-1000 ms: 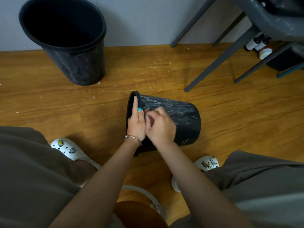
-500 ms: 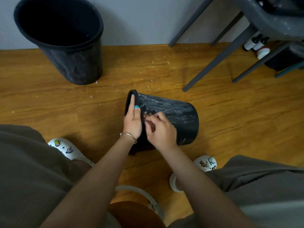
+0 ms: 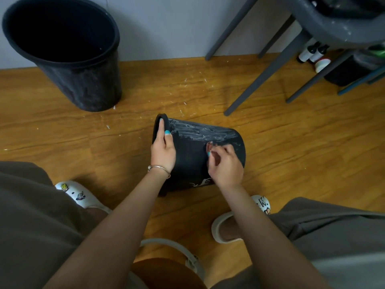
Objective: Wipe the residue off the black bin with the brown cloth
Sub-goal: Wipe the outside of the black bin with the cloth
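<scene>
We saw the black bin (image 3: pixel 193 155) lying on its side on the wooden floor (image 3: pixel 291 142), its open mouth turned left and its base to the right, so that we could not see what, if anything, it held. Whitish streaks of residue (image 3: pixel 200 132) covered the upper far part of its wall, while the nearer part looked clean and dark. The left hand (image 3: pixel 163 151) gripped the bin at its rim, the index finger laid along the lip and the thumb resting on the outer wall. The right hand (image 3: pixel 226 165) lay near the bin's base end with its fingers curled, pinching a small reddish-brown thing against the wall, seemingly the brown cloth (image 3: pixel 209 147), though most of it was hidden in the fingers. Beyond the lying bin and to its left stood a second black bin (image 3: pixel 83 80), upright by the wall; its dark inside looked empty as far as we could see. Beyond the lying bin to its right stood grey chair legs (image 3: pixel 262 74), and white flecks (image 3: pixel 185 80) dotted the floor between.
</scene>
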Demonstrator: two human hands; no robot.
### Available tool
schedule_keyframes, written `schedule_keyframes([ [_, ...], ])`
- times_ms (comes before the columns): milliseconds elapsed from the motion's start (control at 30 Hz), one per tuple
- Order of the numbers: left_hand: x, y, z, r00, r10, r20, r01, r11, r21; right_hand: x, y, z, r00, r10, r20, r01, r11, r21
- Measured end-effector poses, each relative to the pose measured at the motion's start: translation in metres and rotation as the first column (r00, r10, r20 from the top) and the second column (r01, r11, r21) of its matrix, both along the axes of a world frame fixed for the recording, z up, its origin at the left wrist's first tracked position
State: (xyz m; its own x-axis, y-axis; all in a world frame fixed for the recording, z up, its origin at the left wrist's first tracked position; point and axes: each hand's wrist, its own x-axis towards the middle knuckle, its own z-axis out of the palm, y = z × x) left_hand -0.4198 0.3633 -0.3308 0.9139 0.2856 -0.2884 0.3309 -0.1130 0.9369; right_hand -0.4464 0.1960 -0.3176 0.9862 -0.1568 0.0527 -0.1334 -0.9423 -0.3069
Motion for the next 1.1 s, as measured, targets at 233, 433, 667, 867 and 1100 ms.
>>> schedule_keyframes([
  [233,0.0,0.005,0.01,0.999,-0.041,0.025,0.038,0.995,0.092,-0.019,0.042,-0.003,0.963,0.262,0.059,-0.265,0.963,0.049],
  [433,-0.002,0.002,0.011,0.999,-0.041,-0.018,0.043,0.993,0.113,-0.009,-0.006,-0.007,0.999,-0.052,-0.016,0.053,0.996,0.067],
  [667,-0.01,-0.012,0.027,0.987,-0.06,-0.146,0.077,0.99,0.116,-0.006,0.017,-0.002,0.946,-0.31,-0.096,0.324,0.922,0.215],
  [867,-0.011,-0.005,0.012,0.992,0.003,-0.13,0.009,0.996,0.088,-0.012,0.027,-0.004,0.995,0.087,0.039,-0.091,0.992,0.092],
  [1100,-0.009,-0.01,0.011,0.988,-0.016,-0.151,0.031,0.995,0.1,0.01,0.017,0.004,0.977,-0.206,-0.047,0.207,0.978,0.014],
])
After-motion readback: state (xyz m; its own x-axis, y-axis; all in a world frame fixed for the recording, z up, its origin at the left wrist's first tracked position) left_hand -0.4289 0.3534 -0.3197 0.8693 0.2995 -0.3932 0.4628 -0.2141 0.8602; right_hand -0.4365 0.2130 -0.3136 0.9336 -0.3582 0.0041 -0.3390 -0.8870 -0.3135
